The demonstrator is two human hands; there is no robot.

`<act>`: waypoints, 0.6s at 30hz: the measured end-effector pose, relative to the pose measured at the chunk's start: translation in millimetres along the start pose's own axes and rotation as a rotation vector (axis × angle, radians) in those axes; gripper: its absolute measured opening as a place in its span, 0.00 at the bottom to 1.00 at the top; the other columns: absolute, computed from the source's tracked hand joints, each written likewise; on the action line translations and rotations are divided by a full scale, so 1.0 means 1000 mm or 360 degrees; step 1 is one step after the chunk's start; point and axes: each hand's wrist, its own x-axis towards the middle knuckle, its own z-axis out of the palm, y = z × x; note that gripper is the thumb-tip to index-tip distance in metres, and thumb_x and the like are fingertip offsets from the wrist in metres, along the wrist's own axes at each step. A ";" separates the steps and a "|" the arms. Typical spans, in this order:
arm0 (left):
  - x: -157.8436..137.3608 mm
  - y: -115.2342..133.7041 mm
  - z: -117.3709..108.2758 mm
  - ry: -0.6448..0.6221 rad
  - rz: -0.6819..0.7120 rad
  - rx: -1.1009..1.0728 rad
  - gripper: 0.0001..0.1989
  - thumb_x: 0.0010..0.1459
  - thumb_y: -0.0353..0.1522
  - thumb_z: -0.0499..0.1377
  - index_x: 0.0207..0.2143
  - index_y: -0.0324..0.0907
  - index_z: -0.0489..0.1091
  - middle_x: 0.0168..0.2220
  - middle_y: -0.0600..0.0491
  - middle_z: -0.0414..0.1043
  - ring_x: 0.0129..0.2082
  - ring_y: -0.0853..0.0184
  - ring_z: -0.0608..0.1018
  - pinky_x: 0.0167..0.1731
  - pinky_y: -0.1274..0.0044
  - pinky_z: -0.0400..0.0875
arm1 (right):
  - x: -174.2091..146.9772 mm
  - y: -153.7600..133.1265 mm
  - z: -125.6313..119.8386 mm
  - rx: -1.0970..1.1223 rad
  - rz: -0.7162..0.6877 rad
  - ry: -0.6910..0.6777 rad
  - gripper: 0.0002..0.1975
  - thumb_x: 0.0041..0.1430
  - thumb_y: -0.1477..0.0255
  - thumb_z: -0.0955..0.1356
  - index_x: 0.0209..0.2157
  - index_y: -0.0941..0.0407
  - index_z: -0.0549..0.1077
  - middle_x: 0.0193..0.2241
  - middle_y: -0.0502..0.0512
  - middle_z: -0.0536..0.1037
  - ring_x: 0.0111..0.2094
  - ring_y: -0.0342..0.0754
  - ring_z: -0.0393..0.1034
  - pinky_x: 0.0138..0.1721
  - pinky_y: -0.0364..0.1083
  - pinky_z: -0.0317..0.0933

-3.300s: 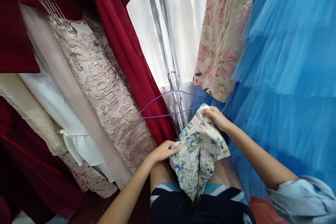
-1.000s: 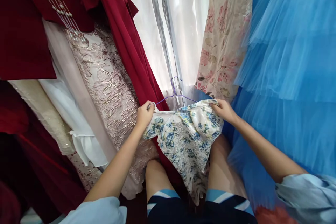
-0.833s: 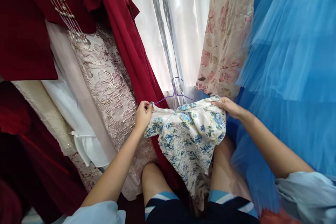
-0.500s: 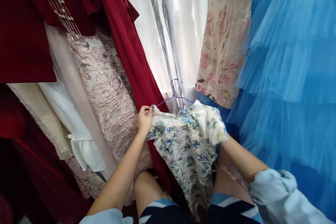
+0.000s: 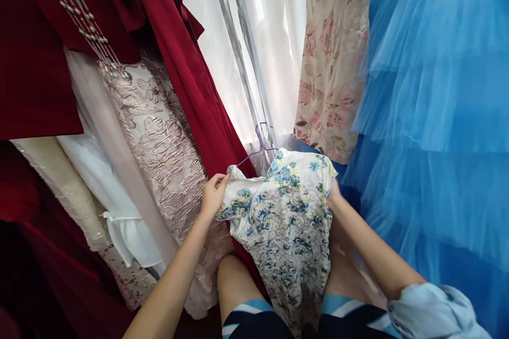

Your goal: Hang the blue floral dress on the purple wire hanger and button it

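A short-sleeved dress [image 5: 294, 212], white with a blue, green and yellow floral print, hangs in front of me on a purple wire hanger [image 5: 260, 145]. My left hand [image 5: 213, 193] pinches its left shoulder between thumb and fingers, close to the hanger's end. At the opposite sleeve is my right hand [image 5: 334, 192], its fingers hidden behind or inside the cloth. The dress's lower part falls between my knees, and its right shoulder covers that side of the hanger.
Dark red garments [image 5: 178, 53], one with beaded strands, and a pink brocade dress [image 5: 159, 132] hang at left. A metal pole [image 5: 238, 47] stands before a white curtain [image 5: 278, 26]. To the right hang a pink floral garment [image 5: 330, 63] and a tiered blue tulle dress [image 5: 429, 100].
The right sleeve, bunched and blurred before, now lies smoother and spread out. My right hand has come into partial view at the sleeve's edge. My left hand keeps its pinch, slightly lower.
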 end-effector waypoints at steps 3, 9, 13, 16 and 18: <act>-0.005 0.003 0.002 0.0002 0.0010 -0.0088 0.15 0.58 0.42 0.58 0.33 0.39 0.75 0.31 0.51 0.77 0.32 0.65 0.76 0.35 0.77 0.68 | 0.011 -0.006 -0.011 0.0288 0.0148 0.0077 0.25 0.60 0.47 0.64 0.38 0.55 0.78 0.33 0.56 0.83 0.44 0.57 0.77 0.45 0.54 0.72; 0.009 0.022 -0.013 0.0113 0.0044 0.0004 0.18 0.57 0.43 0.56 0.33 0.38 0.76 0.29 0.51 0.76 0.30 0.64 0.75 0.32 0.77 0.67 | 0.031 -0.041 0.009 0.0405 0.0003 0.0196 0.17 0.52 0.55 0.73 0.37 0.53 0.77 0.35 0.52 0.83 0.46 0.55 0.77 0.49 0.52 0.72; 0.004 0.017 -0.034 0.0211 -0.0058 0.0039 0.19 0.55 0.44 0.55 0.32 0.38 0.75 0.29 0.49 0.76 0.30 0.63 0.74 0.32 0.76 0.68 | 0.032 -0.057 0.041 0.0383 -0.0045 -0.0016 0.18 0.52 0.53 0.73 0.36 0.53 0.77 0.35 0.52 0.83 0.46 0.55 0.76 0.48 0.51 0.71; -0.028 -0.006 -0.038 0.0150 -0.0118 0.0068 0.18 0.54 0.45 0.57 0.34 0.38 0.74 0.31 0.49 0.76 0.31 0.63 0.74 0.32 0.76 0.69 | 0.019 -0.053 0.054 0.0367 -0.0035 -0.0164 0.20 0.53 0.52 0.72 0.37 0.53 0.77 0.36 0.52 0.82 0.44 0.54 0.76 0.48 0.50 0.70; -0.062 -0.025 -0.030 0.0058 -0.0189 0.0112 0.17 0.52 0.44 0.58 0.35 0.39 0.74 0.31 0.50 0.76 0.31 0.62 0.74 0.33 0.75 0.69 | 0.003 -0.051 0.055 0.0312 -0.0021 -0.0215 0.20 0.55 0.51 0.71 0.36 0.54 0.77 0.35 0.52 0.82 0.42 0.53 0.75 0.46 0.49 0.69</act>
